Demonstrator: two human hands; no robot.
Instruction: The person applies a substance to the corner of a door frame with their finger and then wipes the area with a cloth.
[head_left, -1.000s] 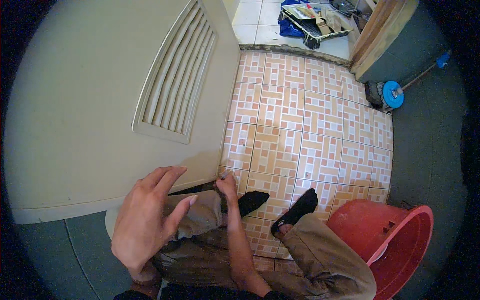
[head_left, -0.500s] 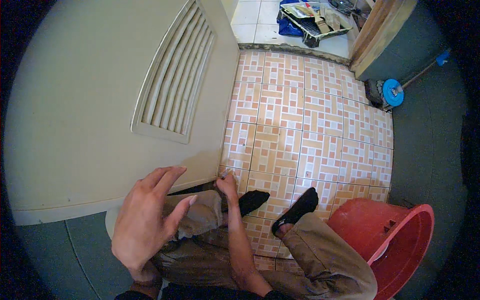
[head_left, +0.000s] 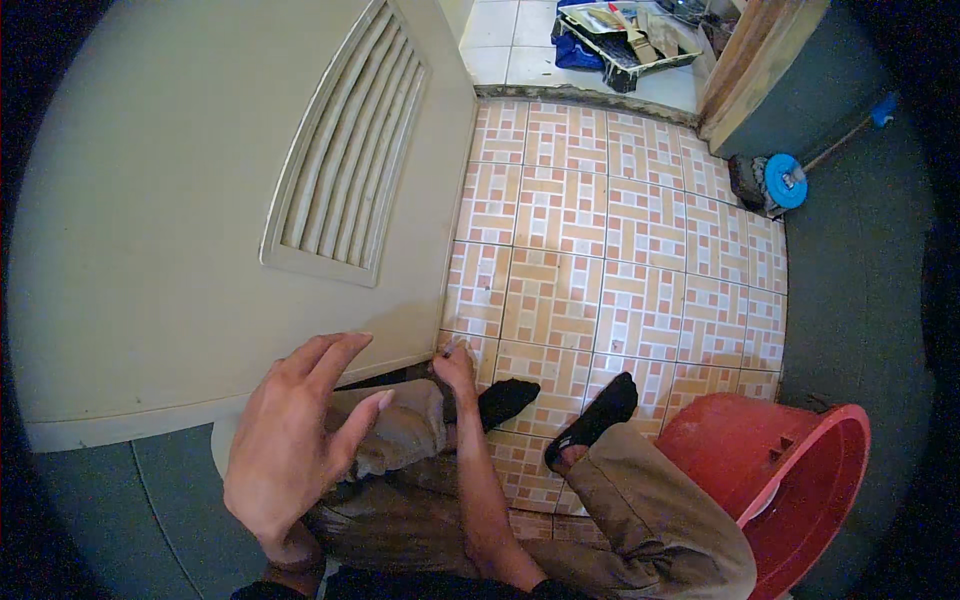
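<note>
A cream door (head_left: pixel 170 220) with a slatted vent (head_left: pixel 345 160) fills the left side. My left hand (head_left: pixel 290 440) is raised in front of its lower part, thumb apart and fingers bent loosely, holding nothing. Low down by the door's bottom corner, my right hand (head_left: pixel 455 370) has its fingers closed at the edge. Something small and pale shows at its fingertips, too small to name. My bent legs in brown trousers (head_left: pixel 640 500) and feet in black socks (head_left: pixel 510 403) are around that arm.
A red plastic tub (head_left: pixel 720 440) lies tipped on its side by my right leg. Patterned tiles (head_left: pixel 560 220) cover the floor up to a raised sill (head_left: pixel 590 100). Beyond it sits a tray of tools (head_left: pixel 650 65). A blue round-headed mop (head_left: pixel 785 183) leans in the right corner.
</note>
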